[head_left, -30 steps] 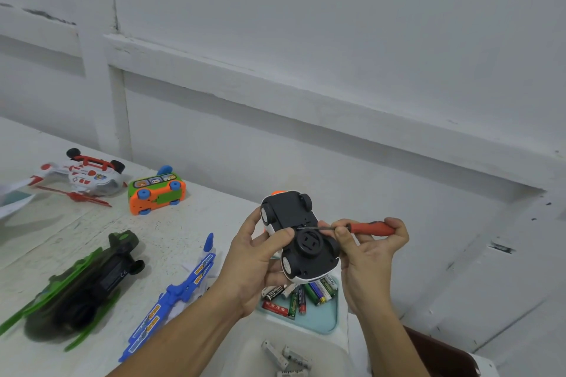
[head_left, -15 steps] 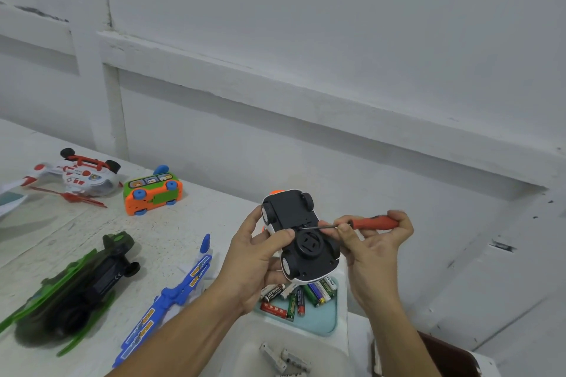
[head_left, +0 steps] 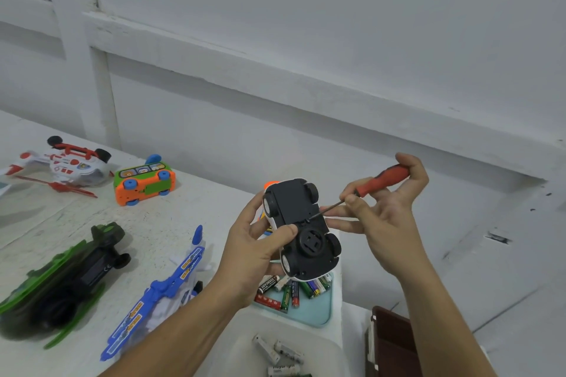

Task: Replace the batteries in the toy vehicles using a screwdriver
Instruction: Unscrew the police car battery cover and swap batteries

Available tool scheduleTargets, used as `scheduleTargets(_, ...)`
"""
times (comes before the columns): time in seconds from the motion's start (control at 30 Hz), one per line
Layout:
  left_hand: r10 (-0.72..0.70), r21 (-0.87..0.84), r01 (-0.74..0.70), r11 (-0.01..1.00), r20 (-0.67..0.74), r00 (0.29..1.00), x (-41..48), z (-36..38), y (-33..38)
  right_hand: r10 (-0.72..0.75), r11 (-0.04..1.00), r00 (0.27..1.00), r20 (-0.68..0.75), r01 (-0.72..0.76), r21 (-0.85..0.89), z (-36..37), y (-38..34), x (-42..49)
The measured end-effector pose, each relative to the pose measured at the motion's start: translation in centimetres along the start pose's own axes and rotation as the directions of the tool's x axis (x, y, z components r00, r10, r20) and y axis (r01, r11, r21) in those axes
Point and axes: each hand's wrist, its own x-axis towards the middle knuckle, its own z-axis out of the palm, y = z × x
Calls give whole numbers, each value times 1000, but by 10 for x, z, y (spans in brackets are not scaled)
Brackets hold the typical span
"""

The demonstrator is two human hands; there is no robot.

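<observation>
Head cam looking down at my hands. My left grip (head_left: pixel 257 251) is clamped on the toy car (head_left: pixel 301 232), which I'm holding up off the tabletop (head_left: pixel 171 217) with its black underside and all four wheels facing me, thumb pressed across the belly. My right grip (head_left: pixel 386 217) is pinched on the red-handled screwdriver (head_left: pixel 378 182), thumb and forefinger down where the handle meets the shaft and another finger hooked over the far end. The tip sits on the car's underside, about mid-body.

Containers: right below the car there's a teal tray (head_left: pixel 312 309) with a heap of mixed batteries (head_left: pixel 291 289) piled at its far end, red, green, blue and black ones lying every which way. Nearer to me is a white bin (head_left: pixel 324 343) with a few pale batteries (head_left: pixel 277 352) loose in the bottom. Just right of the bin there's a dark brown box (head_left: pixel 395 343); can't see what's in it.

Other toys are spread out on the tabletop to my left:
- blue and white plane (head_left: pixel 162 291), nearest my left arm
- green and black helicopter (head_left: pixel 61 281), belly up
- orange and green bus (head_left: pixel 144 182), on its side near the wall
- red and white helicopter (head_left: pixel 69 165), upside down beside the bus
</observation>
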Motion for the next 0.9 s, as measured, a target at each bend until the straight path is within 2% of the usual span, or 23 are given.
scheduleTargets(0.23,2,0,-2,1000,-13,1000,0,2,-1,-18,998,1000,13,19,-65,-2,0,1)
scheduleTargets(0.33,8,-6,-8,1000,-13,1000,0,3,-1,-66,989,997,39,70,-132,-2,2,1)
scheduleTargets(0.43,0,-9,-1,1000,-17,1000,0,4,-3,-189,943,979,78,203,-266,-3,2,0)
scheduleTargets(0.53,-2,-12,1,1000,-21,1000,-1,4,-3,-333,845,934,131,357,-398,-1,-7,0)
scheduleTargets(0.6,1,-7,-1,1000,-25,1000,0,3,-3,-419,786,901,114,423,-451,3,-14,2)
scheduleTargets(0.73,0,-1,0,1000,-29,1000,-1,2,-2,-514,773,857,39,482,-412,8,-21,8)
scheduleTargets(0.83,-3,-10,3,1000,-23,1000,-1,2,-2,-445,851,895,24,432,-299,9,-23,8)
scheduleTargets(0.9,-7,-17,6,1000,-22,1000,-1,1,-2,-426,867,903,55,425,-259,9,-24,6)
